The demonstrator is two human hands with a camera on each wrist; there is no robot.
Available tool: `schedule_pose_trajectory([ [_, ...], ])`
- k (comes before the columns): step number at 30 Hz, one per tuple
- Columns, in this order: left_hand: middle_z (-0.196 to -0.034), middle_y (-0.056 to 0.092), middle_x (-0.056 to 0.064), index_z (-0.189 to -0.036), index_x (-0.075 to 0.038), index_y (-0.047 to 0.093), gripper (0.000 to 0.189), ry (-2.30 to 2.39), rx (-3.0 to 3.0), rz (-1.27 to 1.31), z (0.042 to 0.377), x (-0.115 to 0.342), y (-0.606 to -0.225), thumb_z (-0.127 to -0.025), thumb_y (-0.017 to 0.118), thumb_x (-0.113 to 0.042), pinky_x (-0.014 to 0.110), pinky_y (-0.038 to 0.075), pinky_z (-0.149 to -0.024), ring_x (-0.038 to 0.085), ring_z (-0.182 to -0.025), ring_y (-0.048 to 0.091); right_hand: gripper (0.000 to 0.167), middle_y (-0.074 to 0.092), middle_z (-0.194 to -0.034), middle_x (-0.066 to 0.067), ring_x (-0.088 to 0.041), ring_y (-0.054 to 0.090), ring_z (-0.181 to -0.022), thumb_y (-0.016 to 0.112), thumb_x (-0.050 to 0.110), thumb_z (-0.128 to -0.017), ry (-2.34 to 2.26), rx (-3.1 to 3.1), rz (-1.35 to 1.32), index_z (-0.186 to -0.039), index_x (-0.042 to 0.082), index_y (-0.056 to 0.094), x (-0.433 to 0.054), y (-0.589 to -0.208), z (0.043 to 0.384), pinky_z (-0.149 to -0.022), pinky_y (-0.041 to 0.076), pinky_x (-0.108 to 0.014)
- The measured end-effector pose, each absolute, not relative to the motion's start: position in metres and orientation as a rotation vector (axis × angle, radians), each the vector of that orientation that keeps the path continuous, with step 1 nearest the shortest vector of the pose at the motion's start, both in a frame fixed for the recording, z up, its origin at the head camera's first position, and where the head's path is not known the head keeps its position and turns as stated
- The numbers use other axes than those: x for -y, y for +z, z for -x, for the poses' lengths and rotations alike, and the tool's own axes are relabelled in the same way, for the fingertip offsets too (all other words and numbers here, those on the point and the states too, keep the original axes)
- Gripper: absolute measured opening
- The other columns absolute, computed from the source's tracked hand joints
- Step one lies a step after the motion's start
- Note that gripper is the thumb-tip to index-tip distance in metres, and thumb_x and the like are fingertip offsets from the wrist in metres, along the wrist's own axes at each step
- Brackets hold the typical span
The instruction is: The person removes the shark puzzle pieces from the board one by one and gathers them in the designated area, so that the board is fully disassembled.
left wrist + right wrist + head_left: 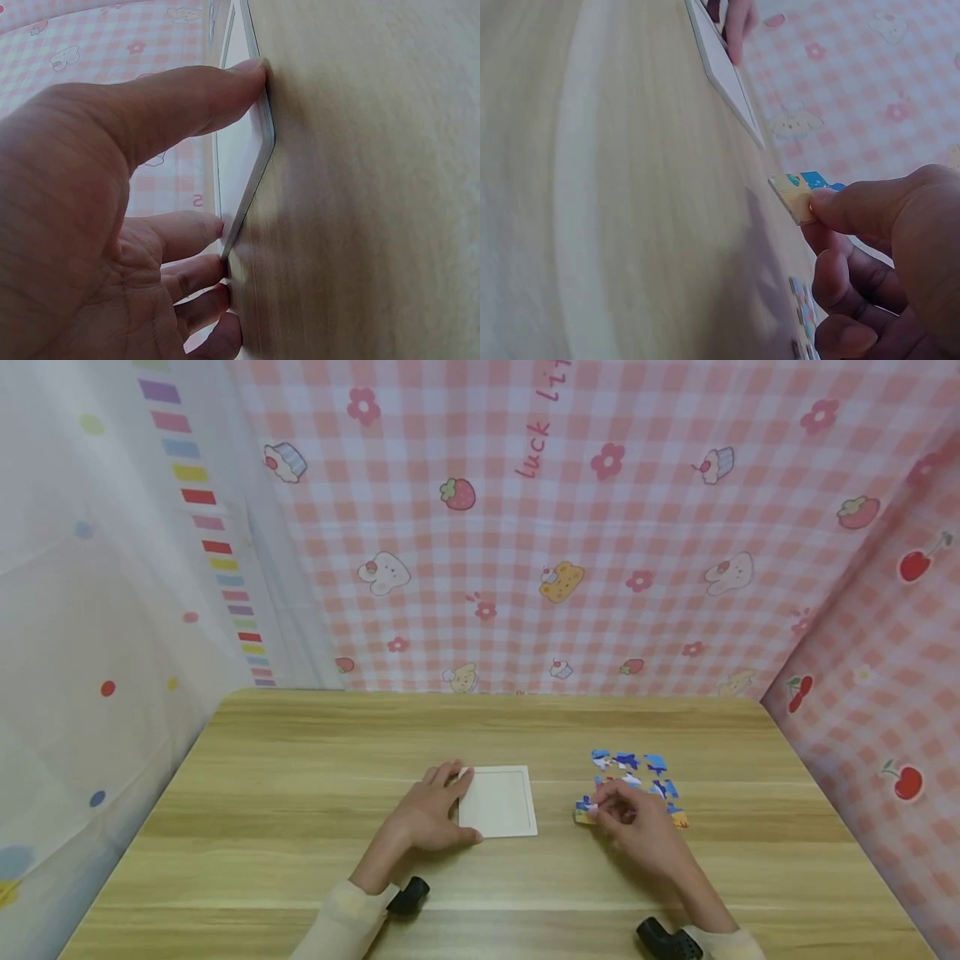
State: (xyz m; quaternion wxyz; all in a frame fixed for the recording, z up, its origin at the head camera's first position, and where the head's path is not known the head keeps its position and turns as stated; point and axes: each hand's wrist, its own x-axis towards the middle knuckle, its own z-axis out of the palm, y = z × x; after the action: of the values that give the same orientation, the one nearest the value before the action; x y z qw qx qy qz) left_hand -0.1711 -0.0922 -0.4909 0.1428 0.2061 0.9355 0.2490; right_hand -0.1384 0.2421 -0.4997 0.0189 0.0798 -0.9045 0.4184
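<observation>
A flat white square puzzle tray [497, 803] with a thin raised border lies on the table. My left hand [430, 815] steadies it from the left, its fingers spread. In the left wrist view, the thumb [232, 94] presses the tray's near edge and the index fingertip touches its left side. Between thumb and fingertips, my right hand [647, 828] pinches a jigsaw piece [793, 196] with a blue and sandy-yellow picture, held above the table. Other jigsaw pieces [655, 764] lie in loose rows behind and beneath the right hand, which hides some of them.
The wood-grain table [300, 760] ends at the back against a pink checked cloth [495, 543]. More patterned cloth hangs at both sides. Black wrist cameras [409, 897] sit by both sleeves.
</observation>
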Motion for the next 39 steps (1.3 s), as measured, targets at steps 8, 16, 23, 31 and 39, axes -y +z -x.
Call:
schedule_pose_trajectory([
  [8,-0.17,0.023,0.015,-0.16,-0.006,0.032,0.096,0.726,-2.692,-0.596,0.171,0.091,-0.49,-0.086,0.079,-0.043,0.056,0.031,-0.123,0.035,-0.155,0.024,0.013,0.065,-0.076,0.004,-0.004,0.055,-0.066,0.079,0.01,-0.089,1.204,2.798,-0.223,-0.092,0.016,0.069,-0.26,-0.5,0.141,-0.057,0.048,-0.02],
  [16,-0.169,0.023,0.015,-0.161,-0.007,0.032,0.096,0.722,-2.686,-0.599,0.171,0.091,-0.489,-0.086,0.079,-0.042,0.058,0.031,-0.122,0.035,-0.154,0.024,0.012,0.064,-0.073,0.007,-0.002,0.051,-0.062,0.079,0.012,-0.088,1.055,2.811,-0.26,-0.089,0.017,0.069,-0.271,-0.5,0.143,-0.058,0.044,-0.02],
  [23,-0.169,0.024,0.015,-0.16,-0.007,0.033,0.096,0.733,-2.691,-0.597,0.172,0.09,-0.492,-0.085,0.08,-0.043,0.057,0.032,-0.122,0.035,-0.154,0.025,0.012,0.059,-0.069,0.007,-0.003,0.046,-0.06,0.08,0.012,-0.087,0.98,2.833,-0.25,-0.086,0.017,0.069,-0.275,-0.5,0.147,-0.058,0.039,-0.021],
  [31,-0.17,0.024,0.014,-0.16,-0.007,0.034,0.095,0.72,-2.705,-0.585,0.172,0.091,-0.489,-0.085,0.08,-0.043,0.056,0.031,-0.123,0.034,-0.155,0.024,0.011,0.055,-0.07,0.009,-0.003,0.045,-0.062,0.08,0.012,-0.088,0.873,2.857,-0.327,-0.084,0.018,0.071,-0.276,-0.496,0.154,-0.059,0.038,-0.021],
  [39,-0.169,0.025,0.016,-0.16,-0.006,0.034,0.095,0.755,-2.689,-0.573,0.169,0.09,-0.487,-0.085,0.08,-0.041,0.06,0.028,-0.124,0.037,-0.156,0.022,0.008,0.058,-0.072,0.008,-0.003,0.048,-0.065,0.079,0.011,-0.088,0.839,2.911,-0.327,-0.086,0.017,0.074,-0.277,-0.494,0.155,-0.059,0.041,-0.022],
])
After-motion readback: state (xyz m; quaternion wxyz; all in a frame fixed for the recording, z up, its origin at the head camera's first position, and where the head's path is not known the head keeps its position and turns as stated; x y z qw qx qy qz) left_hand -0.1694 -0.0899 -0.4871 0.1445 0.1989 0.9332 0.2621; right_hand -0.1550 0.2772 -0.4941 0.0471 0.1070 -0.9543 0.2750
